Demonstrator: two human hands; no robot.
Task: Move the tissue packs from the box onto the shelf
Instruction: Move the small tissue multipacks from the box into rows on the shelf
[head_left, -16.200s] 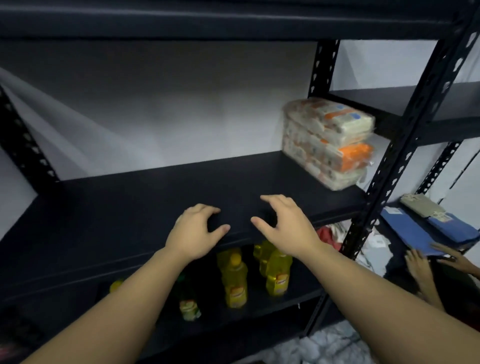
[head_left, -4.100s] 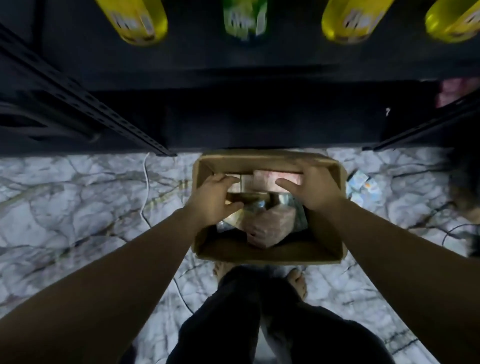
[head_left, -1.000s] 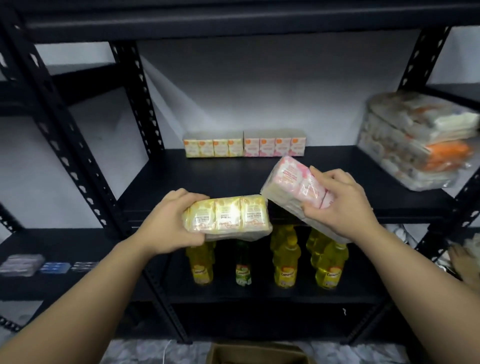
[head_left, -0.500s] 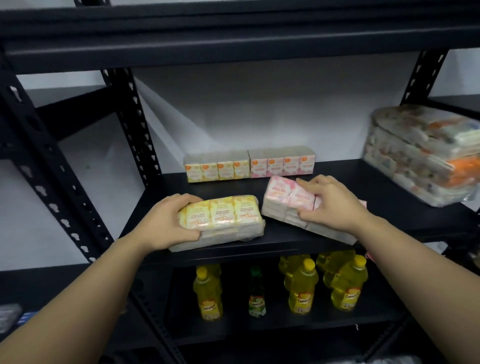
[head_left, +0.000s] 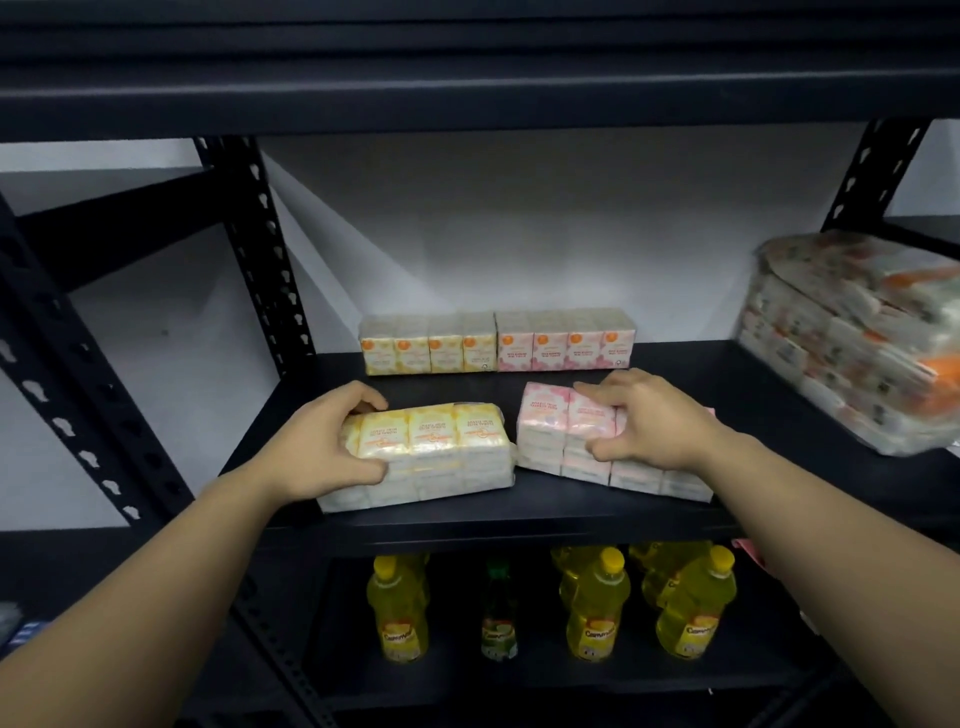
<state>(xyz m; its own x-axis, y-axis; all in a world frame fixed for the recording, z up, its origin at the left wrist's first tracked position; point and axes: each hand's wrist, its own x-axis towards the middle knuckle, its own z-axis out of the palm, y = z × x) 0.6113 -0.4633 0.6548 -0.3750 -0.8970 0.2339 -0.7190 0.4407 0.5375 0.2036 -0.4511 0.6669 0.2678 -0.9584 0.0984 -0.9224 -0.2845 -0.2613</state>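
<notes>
At frame centre, on the black metal shelf (head_left: 727, 509), your left hand (head_left: 322, 447) grips the yellow plastic-wrapped tissue pack (head_left: 431, 452) and your right hand (head_left: 654, 421) grips the pink plastic-wrapped tissue pack (head_left: 566, 441).

Yellow tissue pack (head_left: 434, 454) lies flat at shelf (head_left: 779, 395) front edge, pink tissue pack (head_left: 561, 441) just right, nearly touching; 2 more, yellow/pink packs (head_left: 496, 343), upright at shelf back
</notes>
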